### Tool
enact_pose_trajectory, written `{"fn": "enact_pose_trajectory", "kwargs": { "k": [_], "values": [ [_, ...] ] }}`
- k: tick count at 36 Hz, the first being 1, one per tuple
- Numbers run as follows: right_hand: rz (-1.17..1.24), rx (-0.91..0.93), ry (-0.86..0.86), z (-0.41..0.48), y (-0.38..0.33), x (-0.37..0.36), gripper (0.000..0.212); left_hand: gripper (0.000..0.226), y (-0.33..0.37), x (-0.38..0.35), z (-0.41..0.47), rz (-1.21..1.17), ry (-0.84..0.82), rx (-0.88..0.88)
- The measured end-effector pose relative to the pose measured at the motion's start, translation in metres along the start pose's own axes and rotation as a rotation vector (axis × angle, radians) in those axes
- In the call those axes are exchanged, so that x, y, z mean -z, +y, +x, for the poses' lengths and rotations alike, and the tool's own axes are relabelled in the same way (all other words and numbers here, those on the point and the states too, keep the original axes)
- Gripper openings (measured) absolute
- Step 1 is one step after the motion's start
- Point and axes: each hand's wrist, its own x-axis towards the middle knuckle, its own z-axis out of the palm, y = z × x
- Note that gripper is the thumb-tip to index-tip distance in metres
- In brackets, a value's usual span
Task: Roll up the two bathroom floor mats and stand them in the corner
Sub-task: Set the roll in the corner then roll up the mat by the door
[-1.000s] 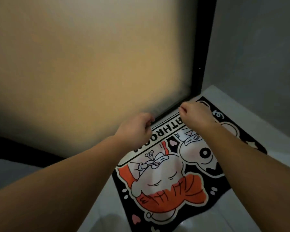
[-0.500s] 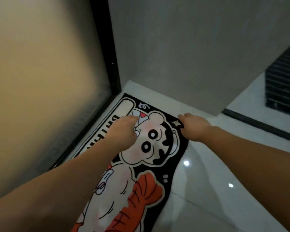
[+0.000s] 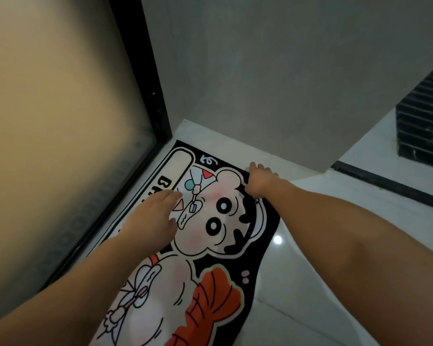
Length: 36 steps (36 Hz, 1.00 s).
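A black floor mat (image 3: 260, 236) printed with cartoon figures and the letters "BA" lies flat on the white tiles along the door. Its far end reaches almost to the corner. My left hand (image 3: 153, 216) rests palm down on the mat near the lettering, fingers spread. My right hand (image 3: 259, 179) is at the mat's far right corner, fingers curled over its edge. Whether it pinches the mat I cannot tell. Only this one mat is in view.
A frosted glass door (image 3: 60, 121) in a black frame (image 3: 158, 91) fills the left. A grey wall (image 3: 273, 78) meets it at the corner (image 3: 185, 123). A black threshold strip (image 3: 385, 183) and a dark slatted object (image 3: 425, 126) sit at the right. Glossy white floor (image 3: 310, 283) lies right of the mat.
The view swung right toward the corner. My right hand moved off the door-side edge to the mat's far right corner. My left hand opened from a fist and lies flat on the mat.
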Motion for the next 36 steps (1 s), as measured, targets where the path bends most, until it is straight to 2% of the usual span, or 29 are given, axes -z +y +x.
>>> {"fn": "enact_pose_trajectory", "kwargs": {
  "k": [2, 4, 7, 9, 11, 16, 20, 26, 30, 33, 36],
  "values": [
    [0.011, -0.021, -0.054, 0.007, 0.0, -0.005, 0.071, 0.06, -0.001, 0.0, -0.001, -0.013, 0.011, 0.029],
    [0.04, -0.036, -0.077, 0.012, 0.002, -0.008, 0.065, 0.058, 0.002, 0.0, -0.003, -0.03, 0.022, 0.047],
    [0.021, 0.011, 0.007, 0.016, 0.005, -0.012, 0.022, 0.056, 0.007, 0.0, -0.005, -0.048, 0.022, 0.05],
    [0.014, 0.043, 0.014, 0.014, 0.003, -0.012, 0.007, 0.056, 0.009, -0.002, -0.005, -0.05, 0.015, 0.038],
    [0.023, 0.066, -0.013, 0.009, -0.003, -0.011, 0.01, 0.056, 0.009, -0.003, -0.003, -0.047, 0.007, 0.031],
    [0.105, 0.099, -0.017, -0.008, -0.012, -0.01, 0.037, 0.055, 0.013, -0.001, 0.004, -0.059, 0.024, -0.009],
    [-0.051, 0.235, 0.046, -0.031, -0.013, 0.002, 0.029, 0.055, 0.022, 0.001, 0.01, -0.056, 0.051, -0.036],
    [-0.264, 0.449, 0.253, -0.075, -0.017, 0.048, 0.026, 0.057, 0.03, 0.016, 0.018, -0.032, 0.16, -0.113],
    [-0.372, 0.602, 0.331, -0.105, -0.016, 0.079, 0.039, 0.063, 0.034, 0.044, 0.026, 0.069, 0.308, -0.185],
    [-0.434, 0.686, 0.395, -0.125, -0.015, 0.098, 0.046, 0.062, 0.038, 0.059, 0.027, 0.136, 0.213, -0.169],
    [-0.496, 0.777, 0.443, -0.135, -0.016, 0.113, 0.044, 0.032, 0.039, 0.071, 0.02, 0.058, 0.094, -0.132]
  ]
}}
